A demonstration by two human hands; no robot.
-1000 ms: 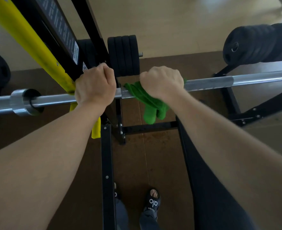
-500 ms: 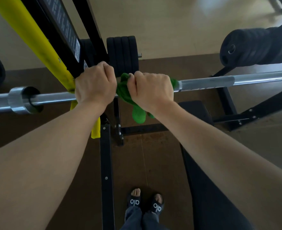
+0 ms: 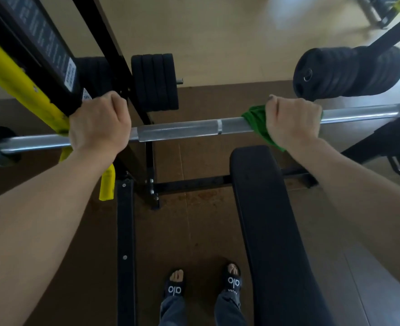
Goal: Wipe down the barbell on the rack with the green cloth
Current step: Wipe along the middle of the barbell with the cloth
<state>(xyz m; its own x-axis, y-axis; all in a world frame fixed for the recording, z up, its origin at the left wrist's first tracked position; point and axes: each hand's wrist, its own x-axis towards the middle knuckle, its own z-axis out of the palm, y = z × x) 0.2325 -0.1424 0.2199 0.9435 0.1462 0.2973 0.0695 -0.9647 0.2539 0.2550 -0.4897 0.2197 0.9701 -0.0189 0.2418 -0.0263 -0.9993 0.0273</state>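
A silver barbell (image 3: 182,131) lies across the view on a black and yellow rack (image 3: 36,74). My left hand (image 3: 99,124) is closed around the bar beside the rack's yellow upright. Farther right, my right hand (image 3: 292,121) is closed around the bar with the green cloth (image 3: 255,124) wrapped under the fingers. The cloth bunches out on the hand's left side and hangs a little below the bar. Bare knurled bar shows between my hands.
A black padded bench (image 3: 264,220) runs under the bar toward me. Stacked black weight plates (image 3: 155,82) sit behind the rack, and more plates (image 3: 344,71) hang at the upper right. The rack's black base rail (image 3: 125,243) crosses the brown floor mat beside my sandalled feet (image 3: 203,282).
My right hand has slid the green cloth to the right along the bar, away from my left hand. The left hand stays put on the bar.
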